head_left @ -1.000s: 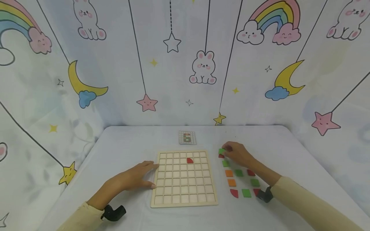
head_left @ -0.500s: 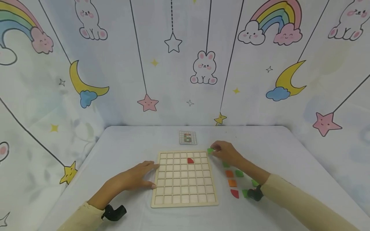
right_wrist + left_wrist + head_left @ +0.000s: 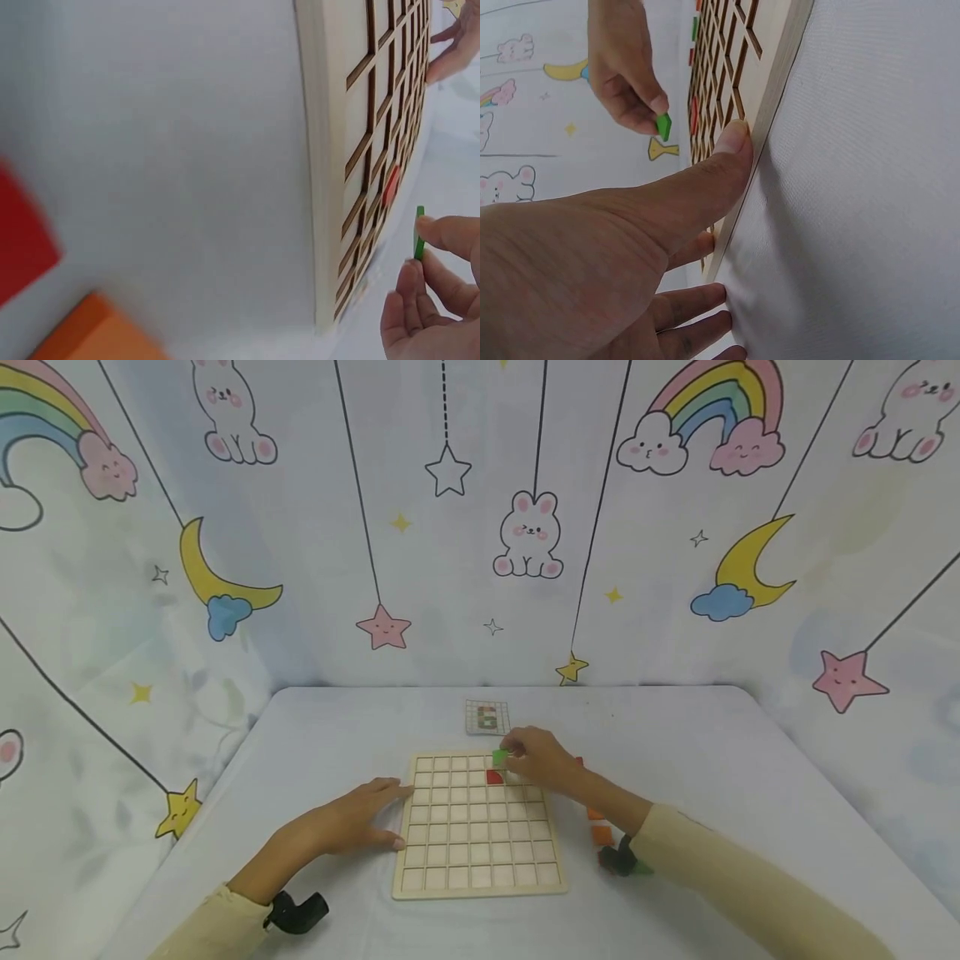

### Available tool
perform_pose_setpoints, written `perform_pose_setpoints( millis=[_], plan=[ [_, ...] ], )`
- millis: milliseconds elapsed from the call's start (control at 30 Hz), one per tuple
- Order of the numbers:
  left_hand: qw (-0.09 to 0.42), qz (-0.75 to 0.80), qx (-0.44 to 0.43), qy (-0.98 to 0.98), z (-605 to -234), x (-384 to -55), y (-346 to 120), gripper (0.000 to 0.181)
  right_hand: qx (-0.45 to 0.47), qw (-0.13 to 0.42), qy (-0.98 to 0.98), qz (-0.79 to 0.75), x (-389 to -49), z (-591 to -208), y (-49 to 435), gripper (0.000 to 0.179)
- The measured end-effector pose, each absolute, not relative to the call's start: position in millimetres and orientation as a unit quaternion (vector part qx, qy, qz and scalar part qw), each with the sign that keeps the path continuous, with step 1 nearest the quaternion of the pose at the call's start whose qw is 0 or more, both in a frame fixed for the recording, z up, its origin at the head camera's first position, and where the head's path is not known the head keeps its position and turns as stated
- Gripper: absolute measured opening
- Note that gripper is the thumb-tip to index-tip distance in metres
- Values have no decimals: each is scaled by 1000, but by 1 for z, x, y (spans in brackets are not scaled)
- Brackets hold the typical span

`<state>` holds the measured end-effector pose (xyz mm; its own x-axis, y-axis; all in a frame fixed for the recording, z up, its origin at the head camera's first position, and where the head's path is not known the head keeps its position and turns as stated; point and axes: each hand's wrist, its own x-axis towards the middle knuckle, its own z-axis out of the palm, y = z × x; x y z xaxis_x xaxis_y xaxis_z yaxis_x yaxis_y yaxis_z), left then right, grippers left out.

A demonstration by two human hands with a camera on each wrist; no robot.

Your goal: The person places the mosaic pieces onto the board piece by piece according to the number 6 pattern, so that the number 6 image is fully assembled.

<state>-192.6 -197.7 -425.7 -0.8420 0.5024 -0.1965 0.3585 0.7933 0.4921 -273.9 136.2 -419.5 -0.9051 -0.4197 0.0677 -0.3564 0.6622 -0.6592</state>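
My right hand (image 3: 538,753) pinches the green tile (image 3: 500,757) between thumb and fingertips, clamped at one edge, so the rest of it juts out to the left, free of my grip. I hold it just above the far rows of the wooden board (image 3: 480,892), a little beyond the red tile (image 3: 494,777) that lies in one of the cells; both wrist views show a gap, so it isn't seated. I judge it light and stiff, a thin little slab that won't bend or crush, so a gentle squeeze should do. Its faces look smooth, though, and if I press too near a corner it could twist or flick out. The best hold, I think, is by opposite edges or a single edge, near the middle, keeping my fingertips off the side that has to clear the raised ridges between cells. Being thin, it may be fiddly to lift from a flat surface, as may the orange tile (image 3: 602,835) lying to the right of the board. My left hand (image 3: 352,818) steadies the board at its left edge, fingers spread apart, the thumb resting on the rim; the board looks rigid but probably light enough to slide if nudged.
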Motion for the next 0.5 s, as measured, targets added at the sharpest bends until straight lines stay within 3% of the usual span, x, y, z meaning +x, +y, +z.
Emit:
perform_pose_setpoints(
  millis=[500],
  plan=[
    [159, 225, 232, 933, -426, -194, -197, 82, -230, 73, 920, -310, -271, -430, 108, 17]
  ],
)
